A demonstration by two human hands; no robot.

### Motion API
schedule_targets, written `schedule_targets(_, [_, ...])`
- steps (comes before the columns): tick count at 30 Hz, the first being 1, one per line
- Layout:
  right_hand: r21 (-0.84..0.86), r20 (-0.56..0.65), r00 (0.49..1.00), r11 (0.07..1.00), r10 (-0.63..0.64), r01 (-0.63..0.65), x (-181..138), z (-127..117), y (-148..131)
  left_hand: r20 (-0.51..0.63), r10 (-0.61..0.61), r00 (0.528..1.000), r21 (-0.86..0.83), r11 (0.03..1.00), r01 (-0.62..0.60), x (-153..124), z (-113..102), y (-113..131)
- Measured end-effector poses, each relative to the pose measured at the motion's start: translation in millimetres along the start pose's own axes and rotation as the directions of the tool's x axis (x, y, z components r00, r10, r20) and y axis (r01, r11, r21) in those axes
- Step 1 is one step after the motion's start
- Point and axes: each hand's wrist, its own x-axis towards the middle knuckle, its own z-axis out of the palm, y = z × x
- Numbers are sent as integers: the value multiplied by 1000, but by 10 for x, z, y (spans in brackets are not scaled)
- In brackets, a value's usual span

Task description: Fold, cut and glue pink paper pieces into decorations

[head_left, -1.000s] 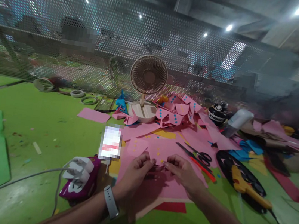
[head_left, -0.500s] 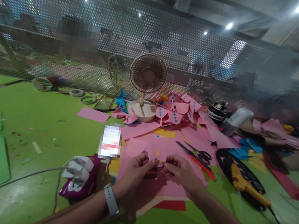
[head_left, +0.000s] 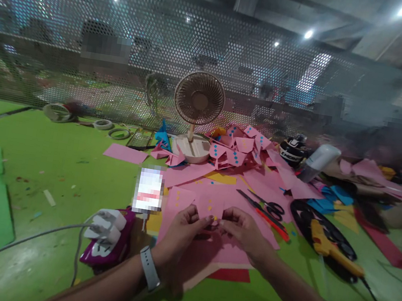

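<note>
My left hand (head_left: 184,229), with a pale watch band on its wrist, is closed in a pinch at the left edge of a small pink paper piece (head_left: 217,205). On its right side my right hand (head_left: 245,233) pinches the same piece. Small yellow diamonds run down the paper between my fingertips, the lowest (head_left: 215,218) right beside them. My fingers partly cover the lower edge. Beneath lies a larger pink sheet (head_left: 249,206). Another pink piece with yellow dots (head_left: 178,198) rests to the left of my hands.
Scissors (head_left: 271,210) and a red-handled cutter (head_left: 273,225) lie right of my hands. A yellow glue gun (head_left: 333,250) rests on a black tray (head_left: 301,212). A power strip (head_left: 111,238), lit phone (head_left: 149,190), fan (head_left: 198,99) and folded pink paper pile (head_left: 237,148) stand around.
The pink paper between my hands has shifted and tilted slightly, and its yellow diamonds sit a little differently. Both hands stay almost in place.
</note>
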Motion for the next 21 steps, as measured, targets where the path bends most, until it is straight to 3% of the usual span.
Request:
schedule_targets(6, [-75, -54, 998, 997, -12, 8, -17, 10, -6, 1, 2, 1000, -38, 999, -2, 3, 2, 1])
schedule_targets(12, [-282, -176, 957, 943, -229, 174, -25, -17, 31, -10, 32, 999, -21, 999, -32, 37, -24, -38])
schedule_targets(15, [-391, -162, 947, 899, -277, 196, -29, -16, 17, 18, 68, 998, 5, 998, -68, 58, -45, -64])
schedule_targets(21, [-392, -77, 963, 896, -259, 210, -16, -13, 13, 36, 126, 991, 23, 992, -127, 62, -46, -72])
